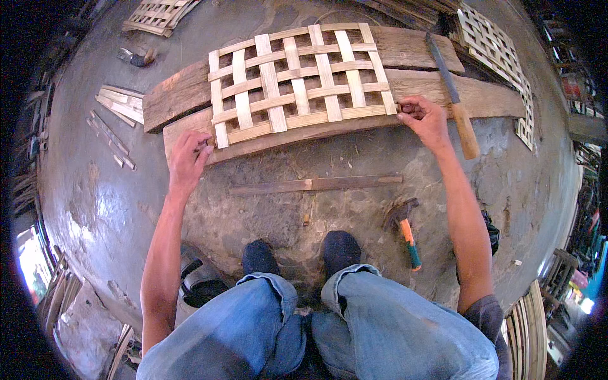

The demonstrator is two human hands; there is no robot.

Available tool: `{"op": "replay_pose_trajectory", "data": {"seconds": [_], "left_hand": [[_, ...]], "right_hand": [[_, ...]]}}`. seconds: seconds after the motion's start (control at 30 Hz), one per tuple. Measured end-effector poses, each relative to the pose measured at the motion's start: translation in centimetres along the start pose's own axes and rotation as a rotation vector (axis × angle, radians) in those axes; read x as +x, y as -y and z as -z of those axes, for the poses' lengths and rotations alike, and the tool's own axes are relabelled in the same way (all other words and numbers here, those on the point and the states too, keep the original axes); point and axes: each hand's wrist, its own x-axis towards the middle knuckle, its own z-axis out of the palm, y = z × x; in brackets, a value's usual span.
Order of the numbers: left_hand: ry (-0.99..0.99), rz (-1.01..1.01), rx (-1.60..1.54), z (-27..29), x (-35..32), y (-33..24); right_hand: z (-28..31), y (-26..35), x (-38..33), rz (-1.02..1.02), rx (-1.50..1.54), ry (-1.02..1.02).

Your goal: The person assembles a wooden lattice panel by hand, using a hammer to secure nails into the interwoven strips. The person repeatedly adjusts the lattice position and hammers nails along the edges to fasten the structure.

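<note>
A woven lattice panel of pale bamboo strips (273,104) lies on wooden planks (456,92). At its near left corner is my left hand (187,158), thumb and fingers pinched together just beside the strip ends. My right hand (425,123) pinches in the same way beside the panel's near right corner. Something small and dark shows at the fingertips of each hand, too small to name; whether the fingers touch the lattice is unclear. A long knife with a wooden handle (467,130) rests across the planks, right of my right hand.
On the floor before my feet lie a dark flat strip (316,183) and a hammer with an orange and green handle (410,245). Loose pale strips (120,104) lie at the left. More woven panels (497,57) stand at the far right and lie at the far left (155,16).
</note>
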Motion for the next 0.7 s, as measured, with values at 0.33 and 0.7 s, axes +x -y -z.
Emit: {"op": "replay_pose_trajectory", "data": {"seconds": [0.33,0.7], "left_hand": [[-0.022,-0.019,-0.034,0.18,-0.07,-0.09],[-0.037,-0.021,-0.011,0.3,-0.22,0.25]], "right_hand": [[0.1,0.4,-0.1,0.03,0.008,-0.009],[0.12,0.6,-0.08,-0.016,0.012,0.014]]}}
